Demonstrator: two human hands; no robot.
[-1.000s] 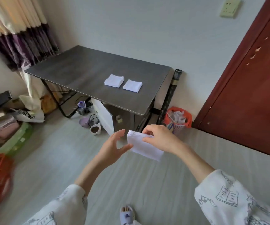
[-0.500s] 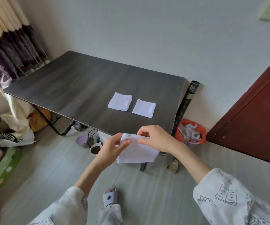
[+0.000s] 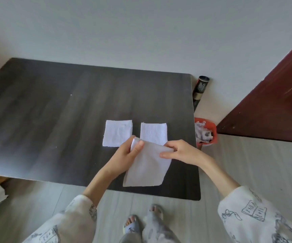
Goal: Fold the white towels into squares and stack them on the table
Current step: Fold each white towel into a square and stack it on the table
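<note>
**Both hands hold a white towel over the dark table**

The left hand (image 3: 124,155) pinches the upper left corner of a partly folded white towel (image 3: 147,167), thumb on top and fingers curled behind the cloth. The right hand (image 3: 180,151) grips the towel's upper right edge, fingers bent over it. The towel hangs down from the 2 grips, above the near right part of the dark wood-grain table (image 3: 54,111).

Just beyond the hands, 2 folded white squares lie flat on the table side by side, not touching: the left square (image 3: 117,132) and the right square (image 3: 154,132), whose near edge the held towel hides.

Off the table's right edge sit a red waste basket (image 3: 210,130) with crumpled paper and a black tube (image 3: 200,88) against the wall.
</note>
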